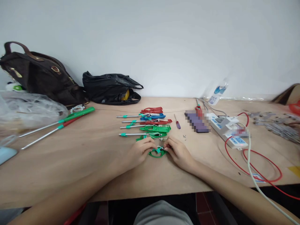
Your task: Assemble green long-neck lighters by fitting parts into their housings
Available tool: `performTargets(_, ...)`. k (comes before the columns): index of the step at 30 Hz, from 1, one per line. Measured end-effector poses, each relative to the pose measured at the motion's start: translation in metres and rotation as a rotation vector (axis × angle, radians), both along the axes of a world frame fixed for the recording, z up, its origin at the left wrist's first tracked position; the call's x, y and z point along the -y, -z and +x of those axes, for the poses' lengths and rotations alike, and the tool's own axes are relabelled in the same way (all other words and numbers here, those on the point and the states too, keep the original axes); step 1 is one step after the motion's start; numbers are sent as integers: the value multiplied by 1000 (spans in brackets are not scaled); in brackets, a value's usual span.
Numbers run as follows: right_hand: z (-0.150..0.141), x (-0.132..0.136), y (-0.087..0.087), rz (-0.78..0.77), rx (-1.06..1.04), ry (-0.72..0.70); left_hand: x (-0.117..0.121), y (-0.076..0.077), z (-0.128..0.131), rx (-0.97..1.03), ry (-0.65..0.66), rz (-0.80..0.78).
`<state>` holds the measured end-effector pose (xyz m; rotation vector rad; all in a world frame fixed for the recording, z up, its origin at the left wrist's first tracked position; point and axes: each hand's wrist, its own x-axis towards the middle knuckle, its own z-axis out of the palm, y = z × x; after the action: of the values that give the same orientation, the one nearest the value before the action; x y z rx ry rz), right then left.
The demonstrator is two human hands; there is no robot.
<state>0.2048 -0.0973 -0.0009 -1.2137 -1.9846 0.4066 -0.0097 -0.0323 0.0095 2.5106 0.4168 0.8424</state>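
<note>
Near the front of the table lies a green plastic handle shell [158, 155] with a teal part and thin wires in it, much like an open long-tube lighter. My left hand [143, 150] is closed at its left side, fingers pinched on the shell. From the right, my right hand [179, 153] pinches at the wires and the shell's end; the exact piece between its fingertips is hidden. Just beyond my hands is a row of several open handle shells in green [156, 128], blue [153, 117] and red [152, 110], most with metal tubes [131, 126] pointing left.
A small screwdriver [177, 122] and tiny screws [184, 137] lie right of the row. Further right are a purple phone [198, 122], a power strip [231, 134] with cables, a bottle [218, 92] and metal parts [278, 125]. Bags [110, 87] and two assembled lighters [79, 114] are left.
</note>
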Motion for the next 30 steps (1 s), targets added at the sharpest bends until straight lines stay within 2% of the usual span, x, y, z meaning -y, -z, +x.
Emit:
performTargets(6,5,-1,-2,-19,-1,-61,-2,0,3,5,13,-7)
performTargets(16,9,-1,0,-31,-38,-86,-1,0,1,-55,-124,-8)
performTargets(30,11,-3,0,-51,-73,-77,-2,-2,4,-144,-130,-23)
